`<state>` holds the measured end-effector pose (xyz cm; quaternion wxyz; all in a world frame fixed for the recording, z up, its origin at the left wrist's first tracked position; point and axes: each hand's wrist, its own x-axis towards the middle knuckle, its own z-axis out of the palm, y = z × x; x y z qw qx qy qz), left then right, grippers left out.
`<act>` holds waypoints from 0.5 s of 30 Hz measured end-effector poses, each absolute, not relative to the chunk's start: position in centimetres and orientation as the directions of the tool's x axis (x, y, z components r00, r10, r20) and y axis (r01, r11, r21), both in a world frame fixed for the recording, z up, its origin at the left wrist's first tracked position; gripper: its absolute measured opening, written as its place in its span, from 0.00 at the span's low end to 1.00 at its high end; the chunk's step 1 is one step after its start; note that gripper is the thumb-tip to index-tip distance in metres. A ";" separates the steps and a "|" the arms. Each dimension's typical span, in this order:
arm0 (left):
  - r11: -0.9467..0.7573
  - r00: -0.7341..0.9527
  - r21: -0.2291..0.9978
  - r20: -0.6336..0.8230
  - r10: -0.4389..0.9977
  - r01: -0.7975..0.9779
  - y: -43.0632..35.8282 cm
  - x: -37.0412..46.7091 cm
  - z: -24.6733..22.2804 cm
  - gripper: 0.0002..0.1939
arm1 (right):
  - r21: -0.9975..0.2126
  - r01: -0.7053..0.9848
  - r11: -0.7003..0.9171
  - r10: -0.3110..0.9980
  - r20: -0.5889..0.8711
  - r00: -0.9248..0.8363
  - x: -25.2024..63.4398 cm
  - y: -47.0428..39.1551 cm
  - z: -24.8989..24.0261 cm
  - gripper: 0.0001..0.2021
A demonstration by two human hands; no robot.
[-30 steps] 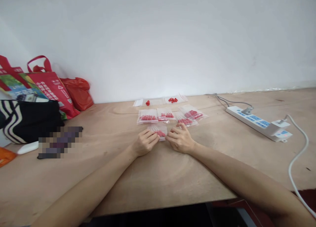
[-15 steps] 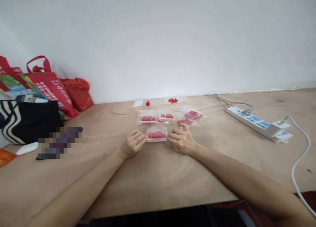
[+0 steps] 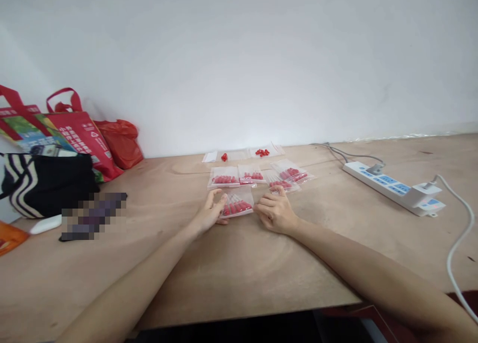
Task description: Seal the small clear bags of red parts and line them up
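Nearest to me is a clear zip bag (image 3: 237, 208), holding several slim clear pieces with red ends. My left hand (image 3: 209, 212) grips its left side, thumb on top and fingers underneath. My right hand (image 3: 275, 211) is curled at the bag's right corner, the fingertips pinched against the edge; the contact itself is partly hidden. Just beyond lie two similar filled bags, a left one (image 3: 223, 177) and a middle one (image 3: 252, 175). Two more overlap to the right, a front bag (image 3: 281, 184) and a rear bag (image 3: 292, 172).
Farther back lie flat bags with small red pieces (image 3: 262, 153) and a red cluster (image 3: 224, 157). A white power strip (image 3: 388, 186) with cables is at right. Red shopping bags (image 3: 80, 139), a black striped bag (image 3: 56, 183) and a blurred dark object (image 3: 93, 216) occupy the left.
My left hand has turned, its thumb now over the bag's left side and fingers below. The bag has tilted slightly. My right hand stays nearly still.
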<state>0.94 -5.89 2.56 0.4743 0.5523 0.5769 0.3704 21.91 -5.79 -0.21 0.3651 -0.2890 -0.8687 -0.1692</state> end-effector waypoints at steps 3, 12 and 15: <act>0.160 0.138 0.980 -0.176 0.975 0.116 -6.0 1.2 2.7 0.23 | 0.063 0.540 0.839 0.348 0.701 -0.622 21.7 -6.0 -0.1 0.11; 0.214 0.167 0.967 -0.236 0.957 0.140 -3.9 -6.6 6.5 0.20 | -0.018 0.717 0.697 0.552 0.652 -0.520 24.6 -4.4 0.3 0.11; 0.086 -0.123 0.993 -0.076 0.989 0.082 -1.2 -8.7 6.4 0.20 | -0.122 0.888 0.444 0.706 0.658 -0.263 26.7 -3.0 0.2 0.10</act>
